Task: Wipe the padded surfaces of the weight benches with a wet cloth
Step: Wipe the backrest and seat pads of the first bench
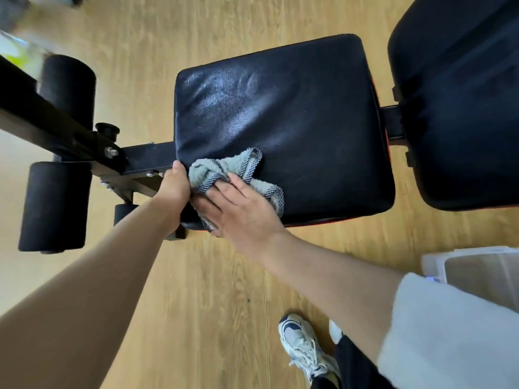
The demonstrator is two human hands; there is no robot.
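Wiping seat pad (pixel 295 113) with our cloth (pixel 224 169), frame centre.
Right hand (pixel 244 211) spread flat on cloth; left hand (pixel 174 186) gripping pad's edge; bin (pixel 477 268), lower right, contents unclear.

No readable text, label, brand, number or sign is showing anywhere in this view.

bright, even light; glare on seat pad (pixel 280 119); blurred corners.
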